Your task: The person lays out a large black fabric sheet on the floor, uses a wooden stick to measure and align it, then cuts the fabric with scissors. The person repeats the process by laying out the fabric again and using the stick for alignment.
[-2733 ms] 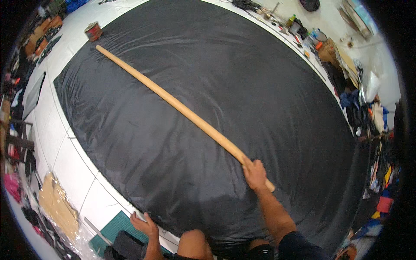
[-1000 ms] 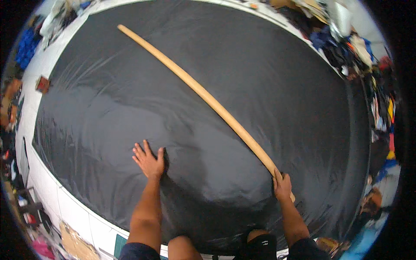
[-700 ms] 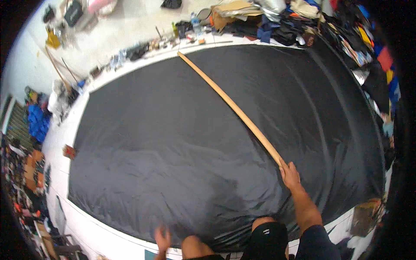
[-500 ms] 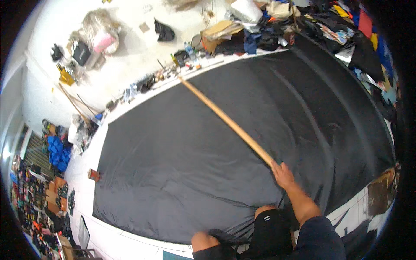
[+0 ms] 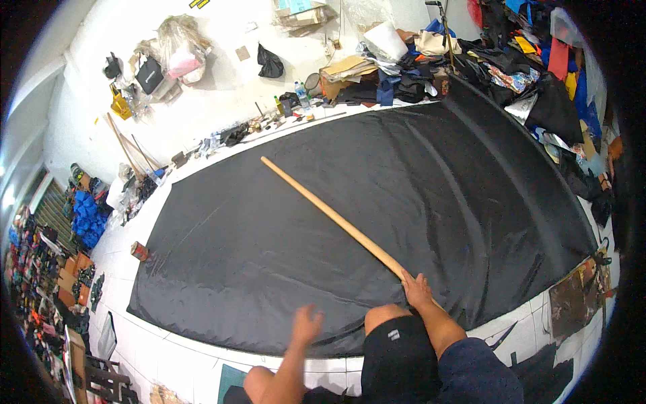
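Observation:
A large sheet of black fabric (image 5: 269,222) lies spread over the white surface in front of me, with several long creases on its right side. My right hand (image 5: 418,291) is closed round the near end of a long wooden pole (image 5: 336,217), which slants over the fabric toward the far left. My left hand (image 5: 307,323) hovers over the fabric's near edge, empty, its fingers apart and slightly blurred. My bent knees are at the near edge, between and beside my hands.
A can (image 5: 139,251) stands at the fabric's left corner. Bottles (image 5: 301,94) and small items line the far edge by the wall. Piled fabrics (image 5: 498,74) crowd the far right. A worn brown board (image 5: 572,303) lies at the near right. Cluttered shelves (image 5: 47,283) stand left.
My left hand has come into view over the near edge. The pole's far tip has drawn back from the far edge onto the fabric, and my right hand has moved nearer.

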Available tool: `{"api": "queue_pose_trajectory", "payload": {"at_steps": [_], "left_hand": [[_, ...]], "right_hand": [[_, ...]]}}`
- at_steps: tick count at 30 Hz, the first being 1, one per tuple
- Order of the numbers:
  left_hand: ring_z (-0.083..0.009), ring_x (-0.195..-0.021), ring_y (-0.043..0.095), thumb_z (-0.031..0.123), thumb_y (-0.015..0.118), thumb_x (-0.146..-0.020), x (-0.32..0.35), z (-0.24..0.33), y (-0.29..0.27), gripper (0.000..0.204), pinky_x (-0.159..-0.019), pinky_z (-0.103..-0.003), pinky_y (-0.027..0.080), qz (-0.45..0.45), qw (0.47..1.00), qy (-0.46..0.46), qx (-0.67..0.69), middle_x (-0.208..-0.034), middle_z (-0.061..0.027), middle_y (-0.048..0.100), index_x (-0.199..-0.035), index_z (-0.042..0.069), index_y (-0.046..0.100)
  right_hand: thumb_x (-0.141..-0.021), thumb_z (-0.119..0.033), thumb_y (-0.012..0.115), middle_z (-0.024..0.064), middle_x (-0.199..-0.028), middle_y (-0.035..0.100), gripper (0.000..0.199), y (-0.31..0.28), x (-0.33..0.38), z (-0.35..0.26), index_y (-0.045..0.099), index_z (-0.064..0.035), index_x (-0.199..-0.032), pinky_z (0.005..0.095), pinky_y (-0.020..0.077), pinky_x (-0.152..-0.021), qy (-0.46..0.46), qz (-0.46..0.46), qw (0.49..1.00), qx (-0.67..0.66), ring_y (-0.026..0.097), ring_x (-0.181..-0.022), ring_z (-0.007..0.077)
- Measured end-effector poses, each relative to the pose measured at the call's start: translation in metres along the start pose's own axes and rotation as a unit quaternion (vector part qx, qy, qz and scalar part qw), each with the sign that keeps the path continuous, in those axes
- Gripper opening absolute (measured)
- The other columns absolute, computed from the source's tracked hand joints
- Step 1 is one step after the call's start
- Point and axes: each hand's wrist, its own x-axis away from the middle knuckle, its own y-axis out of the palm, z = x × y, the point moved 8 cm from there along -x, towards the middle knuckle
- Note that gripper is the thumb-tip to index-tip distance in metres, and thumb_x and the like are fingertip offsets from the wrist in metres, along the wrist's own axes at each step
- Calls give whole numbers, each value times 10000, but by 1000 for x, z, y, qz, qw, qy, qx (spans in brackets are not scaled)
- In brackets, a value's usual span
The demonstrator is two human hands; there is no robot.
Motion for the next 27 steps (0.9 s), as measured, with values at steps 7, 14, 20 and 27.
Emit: {"api": "queue_pose_trajectory", "payload": {"at_steps": [7, 14, 20, 27], "left_hand": [[-425, -1395, 315, 539, 556, -893, 109, 78, 185, 696, -1141, -543, 238, -229, 929, 209, -204, -1498, -257, 345, -1433, 113, 452], [-458, -1436, 209, 551, 578, -874, 148, 86, 223, 789, -1145, -603, 161, -193, 951, 189, -152, -1573, -238, 206, -1514, 162, 333], [-404, -1434, 257, 391, 594, -896, 154, 99, 228, 693, -1161, -560, 193, -210, 925, 258, -183, -1562, -199, 264, -1507, 181, 343], [-383, -1403, 334, 126, 594, -849, 178, 131, 258, 629, -1147, -562, 230, -242, 912, 300, -138, -1505, -203, 364, -1445, 64, 401]], "right_hand": [[-1001, -361, 474, 282, -1189, 518, 509, -25, 1, 133, 338, -321, -1490, 545, 496, -876, 104, 50, 993, 8, 549, -1084, 484], [-1022, -305, 431, 308, -1021, 540, 505, -96, 1, 270, 325, -230, -1510, 529, 493, -819, 78, 151, 984, 60, 584, -928, 473], [-1009, -314, 487, 225, -1008, 529, 507, -133, 17, 256, 365, -243, -1496, 492, 498, -812, 66, 194, 979, 18, 580, -911, 420], [-917, -287, 633, 155, -939, 566, 489, -91, 44, 169, 507, -182, -1378, 476, 498, -692, -137, 201, 969, 35, 589, -837, 381]]}}
